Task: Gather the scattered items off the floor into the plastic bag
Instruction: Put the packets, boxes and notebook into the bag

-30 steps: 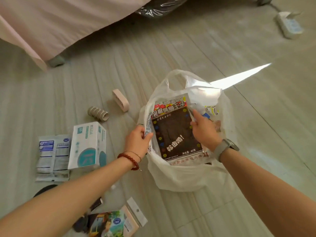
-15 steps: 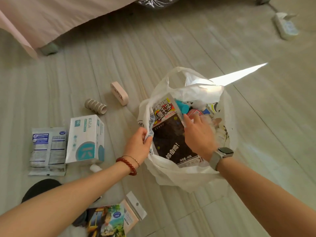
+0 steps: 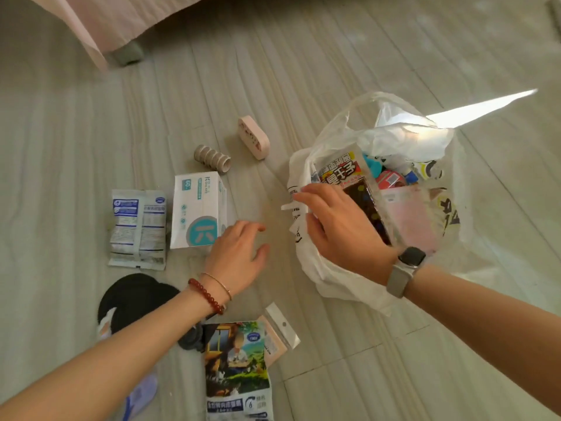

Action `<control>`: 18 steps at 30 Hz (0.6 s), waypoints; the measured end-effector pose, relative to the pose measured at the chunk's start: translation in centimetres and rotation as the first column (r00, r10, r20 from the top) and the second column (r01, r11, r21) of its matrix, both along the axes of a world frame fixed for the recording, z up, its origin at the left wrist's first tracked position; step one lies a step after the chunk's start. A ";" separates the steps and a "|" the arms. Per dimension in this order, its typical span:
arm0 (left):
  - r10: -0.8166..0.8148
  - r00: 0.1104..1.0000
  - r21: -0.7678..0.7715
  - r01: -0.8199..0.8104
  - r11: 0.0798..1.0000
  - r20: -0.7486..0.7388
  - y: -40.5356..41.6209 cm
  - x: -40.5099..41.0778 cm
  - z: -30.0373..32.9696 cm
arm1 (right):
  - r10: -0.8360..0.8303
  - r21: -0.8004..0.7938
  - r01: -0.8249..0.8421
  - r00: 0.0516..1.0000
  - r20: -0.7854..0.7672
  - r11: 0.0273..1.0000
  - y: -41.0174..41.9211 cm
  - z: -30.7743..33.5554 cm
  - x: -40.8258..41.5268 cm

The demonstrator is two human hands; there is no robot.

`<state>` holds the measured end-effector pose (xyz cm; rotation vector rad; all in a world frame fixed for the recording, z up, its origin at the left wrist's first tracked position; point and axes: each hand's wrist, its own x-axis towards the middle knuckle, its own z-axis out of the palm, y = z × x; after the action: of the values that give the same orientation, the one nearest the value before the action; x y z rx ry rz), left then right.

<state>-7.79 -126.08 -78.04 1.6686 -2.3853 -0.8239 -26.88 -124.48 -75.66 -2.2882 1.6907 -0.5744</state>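
Observation:
The white plastic bag (image 3: pixel 343 287) stands open on the floor at the right. A dark snack packet (image 3: pixel 340 170) lies inside it among several small colourful items. My right hand (image 3: pixel 337 229) grips the bag's near left rim. My left hand (image 3: pixel 236 256) hovers open over the floor, fingers spread, just right of a white and teal box (image 3: pixel 197 211). Left of the box lies a white sachet pack (image 3: pixel 138 229). A grey ribbed roll (image 3: pixel 212 158) and a pink oblong case (image 3: pixel 253 136) lie beyond the box.
A colourful illustrated packet (image 3: pixel 236 369) and a small hang-tab pouch (image 3: pixel 279 332) lie near my left forearm. A black round item (image 3: pixel 136 296) sits at the lower left. The pink bed cover (image 3: pixel 106 19) and a bed leg (image 3: pixel 127 53) are at the top left.
My right hand let go of the snack packet, which now sits in the bag, and took the bag's left rim. My left hand released that rim and moved left toward the white box.

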 end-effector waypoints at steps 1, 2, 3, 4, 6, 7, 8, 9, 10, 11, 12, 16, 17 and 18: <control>0.022 1.000 0.005 -0.022 1.000 -0.015 1.2 1.0 -0.4 | 0.088 0.017 -0.088 0.996 0.010 0.996 0.7 -0.7 1.6; 0.031 0.999 0.024 -0.031 0.999 -0.026 2.4 1.6 -0.9 | 0.159 0.058 -0.159 0.987 0.009 0.986 1.4 -1.7 2.7; 0.025 1.000 0.065 -0.024 0.998 -0.010 3.7 2.2 -1.6 | 0.217 0.133 -0.215 0.976 0.000 0.967 2.2 -2.8 3.8; -0.011 0.999 0.131 0.005 0.991 0.043 5.0 3.0 -2.6 | 0.272 0.239 -0.259 0.962 -0.022 0.936 2.9 -4.2 4.8; -0.177 0.963 0.279 0.116 0.953 0.203 7.0 4.6 -4.6 | 0.370 0.468 -0.282 0.923 -0.108 0.838 4.4 -6.5 6.0; -0.265 0.927 0.333 0.169 0.928 0.266 7.6 5.4 -5.3 | 0.408 0.536 -0.272 0.900 -0.151 0.799 5.0 -7.4 6.3; -0.339 0.890 0.366 0.219 0.905 0.306 8.0 6.1 -5.8 | 0.444 0.565 -0.271 0.876 -0.191 0.779 5.5 -8.1 6.6; -0.394 0.857 0.377 0.261 0.889 0.334 8.3 6.7 -6.1 | 0.470 0.571 -0.277 0.854 -0.222 0.773 6.1 -8.6 6.7; -0.426 0.830 0.371 0.292 0.882 0.361 8.5 7.0 -6.4 | 0.487 0.564 -0.285 0.838 -0.245 0.775 6.6 -9.2 6.9; -0.438 0.811 0.353 0.309 0.883 0.387 8.7 7.1 -6.5 | 0.497 0.558 -0.290 0.827 -0.262 0.777 7.1 -9.7 7.1; -0.435 0.805 0.329 0.316 0.890 0.403 8.9 7.1 -6.5 | 0.504 0.563 -0.289 0.819 -0.274 0.775 7.5 -10.1 7.4; -0.409 0.854 0.386 0.276 0.880 0.323 8.5 6.8 -6.1 | 0.479 0.554 -0.273 0.836 -0.268 0.786 7.7 -10.8 8.4; -0.403 0.871 0.442 0.255 0.860 0.281 8.1 7.1 -5.7 | 0.439 0.577 -0.237 0.866 -0.239 0.781 7.8 -10.8 8.5; -0.391 0.887 0.491 0.234 0.839 0.245 7.6 7.5 -5.4 | 0.387 0.616 -0.192 0.900 -0.199 0.764 7.8 -10.6 8.6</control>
<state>-0.34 -118.50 -83.42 1.6930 -2.9449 -1.3335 -18.32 -116.64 -86.29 -2.1615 1.3134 0.3692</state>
